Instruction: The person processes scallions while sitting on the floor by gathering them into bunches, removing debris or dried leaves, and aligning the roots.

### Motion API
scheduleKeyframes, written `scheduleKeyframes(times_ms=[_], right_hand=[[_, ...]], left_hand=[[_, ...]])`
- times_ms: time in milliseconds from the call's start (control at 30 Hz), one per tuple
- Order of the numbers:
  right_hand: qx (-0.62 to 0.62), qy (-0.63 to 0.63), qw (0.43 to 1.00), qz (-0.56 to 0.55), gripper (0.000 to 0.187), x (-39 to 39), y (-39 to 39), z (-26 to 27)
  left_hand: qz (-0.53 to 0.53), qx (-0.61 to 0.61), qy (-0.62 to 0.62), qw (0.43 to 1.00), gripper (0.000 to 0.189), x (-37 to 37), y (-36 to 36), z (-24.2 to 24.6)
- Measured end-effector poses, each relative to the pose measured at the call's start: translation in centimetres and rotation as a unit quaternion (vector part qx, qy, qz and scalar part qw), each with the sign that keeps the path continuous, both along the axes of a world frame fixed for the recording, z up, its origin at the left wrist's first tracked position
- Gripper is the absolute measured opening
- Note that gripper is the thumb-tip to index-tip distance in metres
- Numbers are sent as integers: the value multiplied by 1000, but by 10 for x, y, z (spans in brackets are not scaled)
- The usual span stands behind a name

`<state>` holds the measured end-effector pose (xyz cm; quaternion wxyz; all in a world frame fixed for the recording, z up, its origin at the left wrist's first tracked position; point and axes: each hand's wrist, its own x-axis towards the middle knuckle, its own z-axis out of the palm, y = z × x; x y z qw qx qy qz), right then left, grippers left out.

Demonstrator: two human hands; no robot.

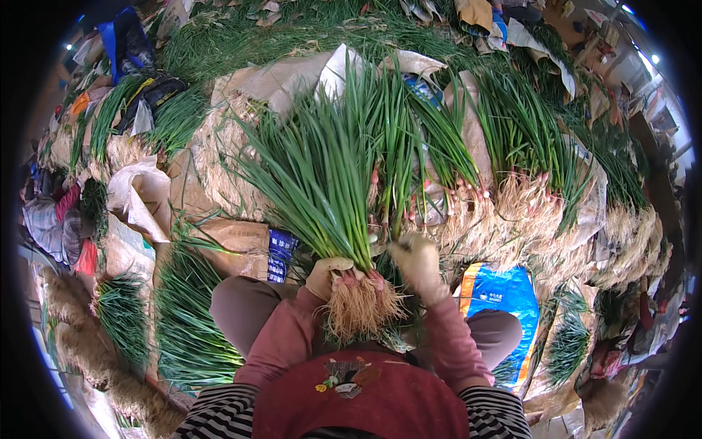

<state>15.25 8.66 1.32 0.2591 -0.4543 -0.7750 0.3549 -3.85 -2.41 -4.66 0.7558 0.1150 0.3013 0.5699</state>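
Note:
In my gloved left hand (322, 279) is a thick bunch of green garlic (343, 203), gripped just above its pale, reddish bases. Its leaves fan out away from me, and its tan roots (359, 307) hang toward my lap. My gloved right hand (422, 269) is raised just right of the bunch, blurred and with curled fingers; whether it holds anything is unclear. Beyond it, loose green garlic stalks (392, 181) lie with their bases toward me. Larger rooted bunches (521, 126) rest farther right, their roots (526, 206) spread in a tangled row.
A leafy green pile (192, 318) lies left of my knee, beside a brown sack (236, 244). A blue and orange printed sack (502, 307) is by my right knee. More greens (219, 46) cover the ground ahead. Another person (55, 225) sits at far left.

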Motion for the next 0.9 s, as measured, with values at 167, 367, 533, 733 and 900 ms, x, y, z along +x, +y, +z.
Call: scheduleKeyframes(times_ms=[167, 367, 533, 733, 900], right_hand=[[-346, 145, 927, -7, 42, 24, -20, -3], [-425, 320, 841, -95, 20, 2, 32, -33], [-175, 267, 948, -14, 11, -24, -10, -15], [-177, -254, 931, 191, 31, 19, 13, -81], [49, 3, 993, -103, 34, -15, 61, -38]], left_hand=[[-10, -2, -13, 1000, 36, 14, 3, -4], [-27, 18, 7, 999, 46, 22, 18, 26], [-20, -119, -13, 993, 58, 11, 1, 4], [11, 80, 12, 997, 68, 20, 10, 37], [25, 41, 5, 999, 63, 19, 6, 54]])
